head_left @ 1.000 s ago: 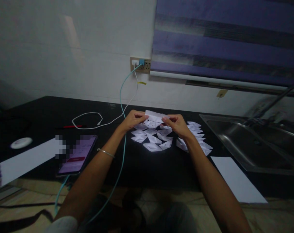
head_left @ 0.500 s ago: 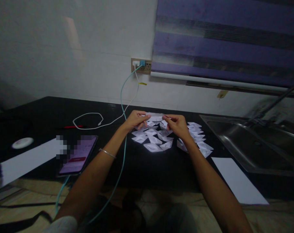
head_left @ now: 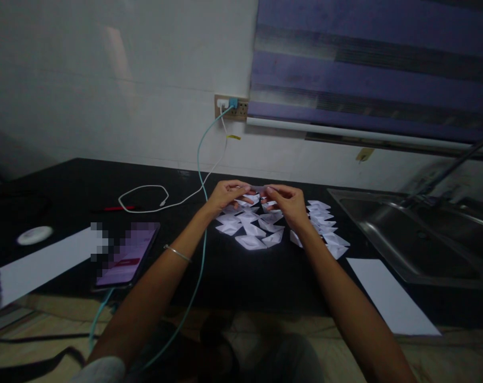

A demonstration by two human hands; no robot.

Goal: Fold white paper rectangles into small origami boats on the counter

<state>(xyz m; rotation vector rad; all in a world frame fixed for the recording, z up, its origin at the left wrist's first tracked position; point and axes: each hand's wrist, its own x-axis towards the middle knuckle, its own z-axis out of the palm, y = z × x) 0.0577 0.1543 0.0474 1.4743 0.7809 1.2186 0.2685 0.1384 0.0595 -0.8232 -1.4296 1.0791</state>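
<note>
Between my two hands is a small folded piece of white paper [head_left: 258, 188], seen as a narrow strip. My left hand [head_left: 230, 196] pinches its left end with thumb and fingers. On the other side my right hand [head_left: 284, 199] grips the right end, its thumb toward me. Both hands hover over a group of folded paper boats [head_left: 251, 229] on the black counter [head_left: 241, 276]. More paper boats [head_left: 325, 226] lie in a stack to the right, partly behind my right wrist.
A blank paper sheet [head_left: 391, 295] lies at the right, beside the metal sink [head_left: 421, 244]. To the left are a phone [head_left: 125, 258], a long paper strip [head_left: 46, 263], a round white object [head_left: 34, 235] and a red pen [head_left: 117, 208]. A teal cable [head_left: 203, 250] crosses near my left forearm.
The paper between my hands showed a wider face before and is now a thin strip. My fingers have come closer together along it.
</note>
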